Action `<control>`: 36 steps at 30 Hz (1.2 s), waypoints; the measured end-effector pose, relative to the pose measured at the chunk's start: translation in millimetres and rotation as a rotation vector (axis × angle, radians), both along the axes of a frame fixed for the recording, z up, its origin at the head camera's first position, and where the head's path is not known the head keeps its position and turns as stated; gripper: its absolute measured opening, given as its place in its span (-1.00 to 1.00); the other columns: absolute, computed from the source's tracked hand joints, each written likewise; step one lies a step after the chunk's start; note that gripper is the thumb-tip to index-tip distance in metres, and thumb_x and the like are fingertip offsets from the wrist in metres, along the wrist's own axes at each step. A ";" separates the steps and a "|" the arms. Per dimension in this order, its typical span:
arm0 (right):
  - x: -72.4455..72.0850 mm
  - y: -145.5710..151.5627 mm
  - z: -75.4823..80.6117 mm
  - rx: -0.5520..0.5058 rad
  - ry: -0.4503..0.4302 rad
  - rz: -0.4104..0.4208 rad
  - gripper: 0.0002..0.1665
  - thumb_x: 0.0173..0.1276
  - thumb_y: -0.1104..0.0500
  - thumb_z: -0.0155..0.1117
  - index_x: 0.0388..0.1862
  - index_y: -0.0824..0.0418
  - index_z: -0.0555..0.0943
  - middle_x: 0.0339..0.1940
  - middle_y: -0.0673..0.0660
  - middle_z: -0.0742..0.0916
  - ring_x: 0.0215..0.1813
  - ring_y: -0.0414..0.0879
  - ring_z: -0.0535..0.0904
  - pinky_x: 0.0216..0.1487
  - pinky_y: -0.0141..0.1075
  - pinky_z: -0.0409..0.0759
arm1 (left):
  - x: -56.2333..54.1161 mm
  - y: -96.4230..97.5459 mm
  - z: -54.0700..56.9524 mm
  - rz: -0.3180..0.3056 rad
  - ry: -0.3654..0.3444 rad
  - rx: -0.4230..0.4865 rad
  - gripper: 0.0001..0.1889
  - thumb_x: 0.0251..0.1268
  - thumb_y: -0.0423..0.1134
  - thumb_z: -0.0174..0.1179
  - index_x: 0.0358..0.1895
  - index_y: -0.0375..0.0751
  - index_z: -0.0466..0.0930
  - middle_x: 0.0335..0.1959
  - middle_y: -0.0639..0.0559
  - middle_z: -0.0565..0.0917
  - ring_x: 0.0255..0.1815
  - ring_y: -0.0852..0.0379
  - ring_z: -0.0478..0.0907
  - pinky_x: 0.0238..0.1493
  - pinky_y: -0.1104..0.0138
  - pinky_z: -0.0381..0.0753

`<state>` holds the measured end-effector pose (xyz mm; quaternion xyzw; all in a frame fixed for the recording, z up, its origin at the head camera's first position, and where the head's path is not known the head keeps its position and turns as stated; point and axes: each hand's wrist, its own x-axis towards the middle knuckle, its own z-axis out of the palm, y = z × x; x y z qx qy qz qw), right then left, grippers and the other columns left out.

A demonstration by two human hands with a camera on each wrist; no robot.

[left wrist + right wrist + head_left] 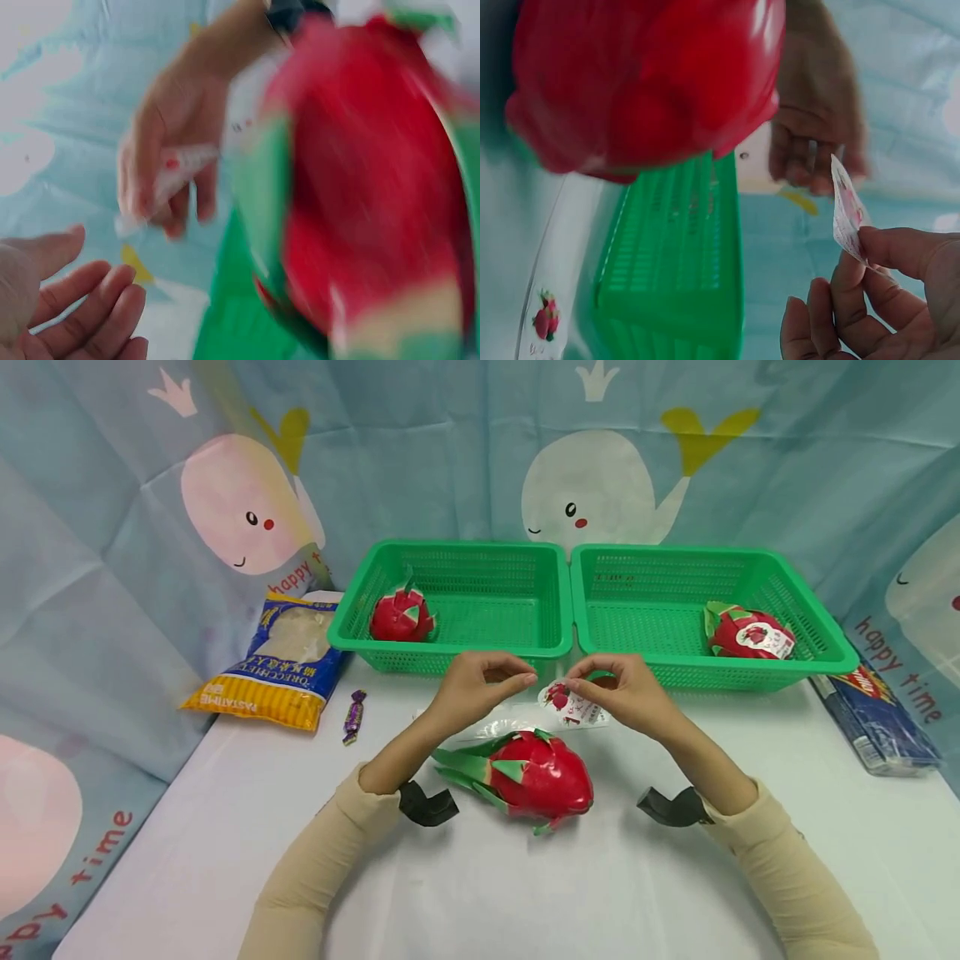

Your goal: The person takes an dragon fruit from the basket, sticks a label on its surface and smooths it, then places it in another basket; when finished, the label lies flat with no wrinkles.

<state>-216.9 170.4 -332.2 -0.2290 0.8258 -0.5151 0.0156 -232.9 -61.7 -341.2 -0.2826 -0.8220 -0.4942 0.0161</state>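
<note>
My right hand point(630, 693) pinches a white dragon fruit sticker point(557, 697) between thumb and fingers. The sticker point(847, 214) appears nearly edge-on in the right wrist view. Across from it, my left hand point(480, 687) is raised with loosely bent fingers and nothing in them; its fingers point(94, 311) are spread in the left wrist view. Below both hands, a red dragon fruit point(543, 777) with green leaves lies on its side on the table. Behind it is a clear sticker strip point(502, 725), partly covered by the hands and the held sticker.
Two green baskets stand side by side at the back. The left basket point(450, 653) contains a dragon fruit point(401, 614); the right basket point(697, 675) contains a labelled one point(738, 628). A pasta bag point(277, 668) and purple candy point(355, 717) lie left, a blue package point(885, 727) right.
</note>
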 end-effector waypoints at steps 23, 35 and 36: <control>40.9 13.7 -8.8 -0.094 -0.280 0.030 -0.87 0.25 0.20 0.25 -0.32 0.27 0.59 -0.43 -0.13 0.66 -0.34 -0.26 0.55 -0.24 -0.41 0.56 | 66.4 14.5 -0.5 0.052 -0.094 0.091 -0.92 0.11 -0.29 0.25 -0.47 -0.19 0.63 -0.62 0.03 0.61 -0.65 0.25 0.41 -0.61 0.47 0.40; 36.2 15.5 -37.3 0.011 -0.298 0.155 -0.84 0.28 0.26 0.18 -0.35 0.40 0.53 -0.44 -0.07 0.59 -0.32 -0.28 0.49 -0.24 -0.34 0.53 | 91.6 22.9 -21.2 0.205 0.140 -0.249 -0.84 0.01 -0.15 0.27 -0.63 0.04 0.53 -0.85 0.29 0.28 -0.77 0.41 0.16 -0.76 0.53 0.05; 35.8 14.9 -39.1 0.021 -0.287 0.147 -0.85 0.28 0.26 0.18 -0.36 0.38 0.54 -0.42 -0.06 0.59 -0.29 -0.28 0.49 -0.22 -0.35 0.52 | 91.2 23.1 -21.4 0.209 0.156 -0.269 -0.84 0.01 -0.15 0.27 -0.63 0.04 0.53 -0.85 0.29 0.28 -0.77 0.41 0.17 -0.76 0.52 0.06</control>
